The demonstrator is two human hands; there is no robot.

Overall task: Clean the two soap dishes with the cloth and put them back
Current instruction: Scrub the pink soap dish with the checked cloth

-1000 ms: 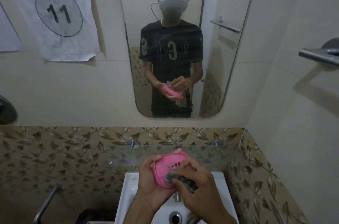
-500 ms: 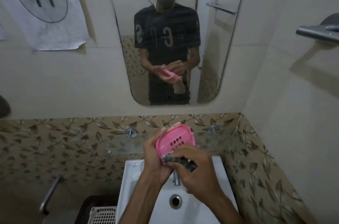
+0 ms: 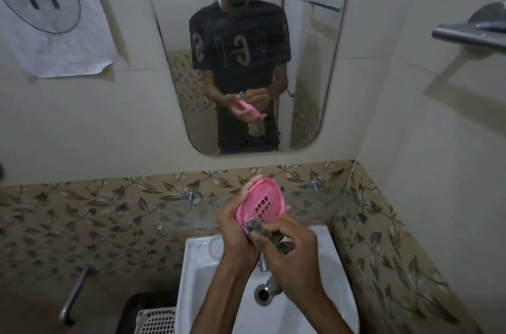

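Item: pink soap dish (image 3: 260, 203), oval, slotted in the middle. Location: held tilted above the white basin (image 3: 219, 292), in front of the glass shelf (image 3: 175, 213) fixed along the leaf-patterned tile band. One dish only in view; a second cannot be made out.

Item: left hand (image 3: 236, 232). State: fingers wrapped round the dish's left edge and back, fingertips showing over the top rim, palm supporting it.

Item: right hand (image 3: 290, 251). State: fingers curled round a bunched dark grey cloth (image 3: 256, 225), pressing it against the lower rim of the dish. The rest of the cloth sits under the palm; in the mirror (image 3: 246, 59) a pale tail of it hangs below the hands.

Item: chrome tap (image 3: 262, 262), directly under the hands; drain (image 3: 262, 292) just below that.

Item: white slatted basket (image 3: 156, 320) on the floor left of the basin; numbered paper sign (image 3: 49, 10) on the wall; towel bar (image 3: 468, 35) at right.

Stage, by judgement: wiping of the first dish under way; putting back not begun.

Risks, by judgement:
- Smooth plastic held by one edge only; a hard rub at the lower rim could lever it out of the left hand and into the basin.
- Cloth may catch in the slots and jerk the dish.
- The shelf sits near the hands; a careless return could knock the dish against its edge.
- The hanging tail of cloth could snag the tap.
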